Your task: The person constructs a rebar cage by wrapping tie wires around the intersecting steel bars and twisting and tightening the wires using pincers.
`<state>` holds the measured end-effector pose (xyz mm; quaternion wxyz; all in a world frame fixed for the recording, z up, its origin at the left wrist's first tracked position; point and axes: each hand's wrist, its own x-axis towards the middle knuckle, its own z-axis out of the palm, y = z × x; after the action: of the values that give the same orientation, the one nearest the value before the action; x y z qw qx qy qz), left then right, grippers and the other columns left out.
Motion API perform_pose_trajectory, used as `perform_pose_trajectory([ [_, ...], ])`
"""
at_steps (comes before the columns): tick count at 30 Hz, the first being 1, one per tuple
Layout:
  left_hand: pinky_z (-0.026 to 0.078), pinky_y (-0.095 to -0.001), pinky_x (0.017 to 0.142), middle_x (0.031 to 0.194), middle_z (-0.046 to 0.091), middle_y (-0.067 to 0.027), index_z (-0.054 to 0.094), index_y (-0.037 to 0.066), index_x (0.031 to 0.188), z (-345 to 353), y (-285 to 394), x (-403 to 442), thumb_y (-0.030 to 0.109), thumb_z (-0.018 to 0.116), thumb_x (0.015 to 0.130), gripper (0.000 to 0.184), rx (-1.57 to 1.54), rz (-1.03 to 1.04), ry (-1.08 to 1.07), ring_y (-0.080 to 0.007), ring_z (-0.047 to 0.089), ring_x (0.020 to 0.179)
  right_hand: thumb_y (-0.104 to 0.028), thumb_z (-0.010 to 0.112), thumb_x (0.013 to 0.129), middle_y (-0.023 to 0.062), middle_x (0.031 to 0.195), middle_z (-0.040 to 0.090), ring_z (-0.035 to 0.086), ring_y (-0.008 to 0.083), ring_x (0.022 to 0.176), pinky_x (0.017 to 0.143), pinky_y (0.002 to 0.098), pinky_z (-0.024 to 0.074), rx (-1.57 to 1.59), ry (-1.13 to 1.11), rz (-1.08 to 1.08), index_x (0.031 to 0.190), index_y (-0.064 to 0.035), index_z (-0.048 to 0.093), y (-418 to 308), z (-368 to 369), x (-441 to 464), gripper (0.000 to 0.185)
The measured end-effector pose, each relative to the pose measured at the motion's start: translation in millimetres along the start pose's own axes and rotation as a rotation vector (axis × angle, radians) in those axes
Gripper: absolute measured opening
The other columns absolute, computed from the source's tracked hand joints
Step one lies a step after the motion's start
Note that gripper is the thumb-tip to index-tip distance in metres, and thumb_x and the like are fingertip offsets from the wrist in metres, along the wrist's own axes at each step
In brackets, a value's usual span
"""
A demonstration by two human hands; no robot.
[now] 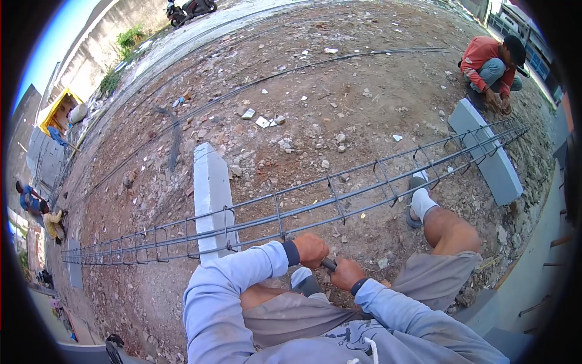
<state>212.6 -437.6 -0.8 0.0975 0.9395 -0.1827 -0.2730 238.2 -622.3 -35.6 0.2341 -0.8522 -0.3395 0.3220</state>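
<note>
My right hand point(347, 273) is closed around a short dark tool handle point(329, 264), whose kind I cannot make out. Just beside it, my left hand point(311, 249) is curled shut at the other end of the handle; what its fingers hold is hidden. Both hands are close to the near edge of a long rebar cage point(339, 198) of steel bars tied with square stirrups. The cage runs across the view over a pale block point(212, 197) on the left and another pale block point(485, 151) on the right.
A person in a red top point(483, 57) crouches at the cage's right end. Two more people point(36, 203) are at the far left, near a third block point(74, 264). Loose bars point(303, 68) and rubble lie on the ground. My sandalled foot point(414, 215) is beside the cage.
</note>
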Motion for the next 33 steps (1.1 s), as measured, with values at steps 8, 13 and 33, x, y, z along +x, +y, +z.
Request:
perform_pose_trajectory([
  [8,0.051,-0.045,0.071,0.081,0.067,-0.0159,0.067,0.008,0.087,-33.7,10.0,-9.3,0.038,0.073,0.068,0.036,-0.04,0.038,-0.147,-0.0349,0.066,0.082,-0.039,0.061,0.088,0.0069,0.065,0.062,0.059,0.0164,0.052,0.047,0.0305,0.0478,0.671,-0.909,0.265,0.087,-0.001,0.061,13.1,-30.1,15.8,0.038],
  [13,0.049,-0.0461,0.074,0.084,0.066,-0.0152,0.058,0.01,0.106,-28.7,19.4,-16.5,0.039,0.075,0.068,0.05,-0.134,0.038,-0.134,-0.036,0.064,0.084,-0.035,0.058,0.091,0.011,0.071,0.065,0.064,0.0199,0.056,0.05,0.0314,0.0513,0.833,-0.986,0.377,0.094,0.0018,0.06,21.3,-31.5,10.9,0.037],
  [33,0.049,-0.0448,0.068,0.083,0.066,-0.0179,0.067,0.005,0.096,-87.3,-34.2,11.9,0.04,0.058,0.087,0.037,-0.246,-0.448,0.473,-0.0354,0.064,0.078,-0.041,0.057,0.084,0.026,0.116,0.059,0.057,0.0373,0.111,0.097,0.0425,0.0431,0.093,0.018,0.533,0.11,0.0016,0.063,179.9,-2.2,28.9,0.051],
])
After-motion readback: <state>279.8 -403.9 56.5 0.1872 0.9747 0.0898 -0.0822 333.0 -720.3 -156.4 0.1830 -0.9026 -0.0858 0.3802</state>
